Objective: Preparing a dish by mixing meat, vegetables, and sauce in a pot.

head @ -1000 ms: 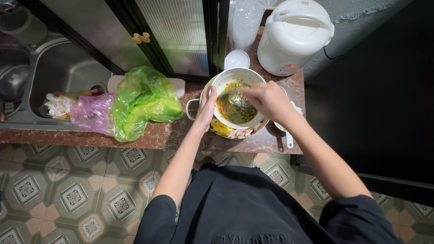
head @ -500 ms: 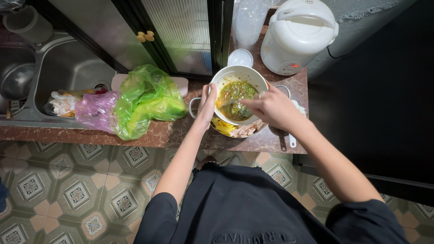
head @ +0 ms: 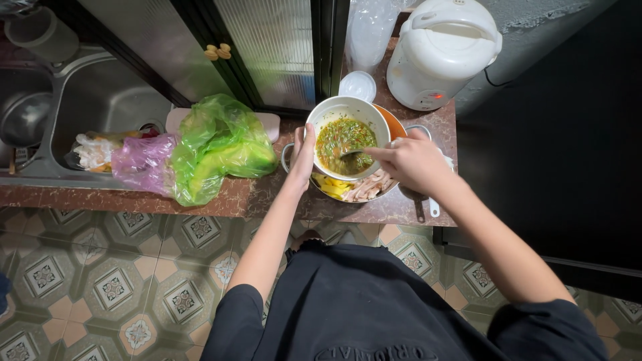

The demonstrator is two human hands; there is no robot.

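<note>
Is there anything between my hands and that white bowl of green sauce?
Nothing visible. The left hand lies against the white bowl's side, and the right hand holds a spoon dipped in the green sauce.

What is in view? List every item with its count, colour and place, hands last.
bowl: 1, white, holds green-yellow sauce, sits over the pot on the counter.
spoon: 1, metal, in the sauce.
pot: 1, metal, under the bowl, holds yellow and pale food.
rice cooker: 1, white, counter's back right.
lid: 1, clear, behind the bowl.
green bag: 1, left of the bowl.
pink bag: 1, beside the green bag.
sink: 1, steel, far left.
counter: 1, reddish stone.
floor: patterned tiles.
left hand: 1, on the bowl's left rim.
right hand: 1, holds the spoon.
</note>
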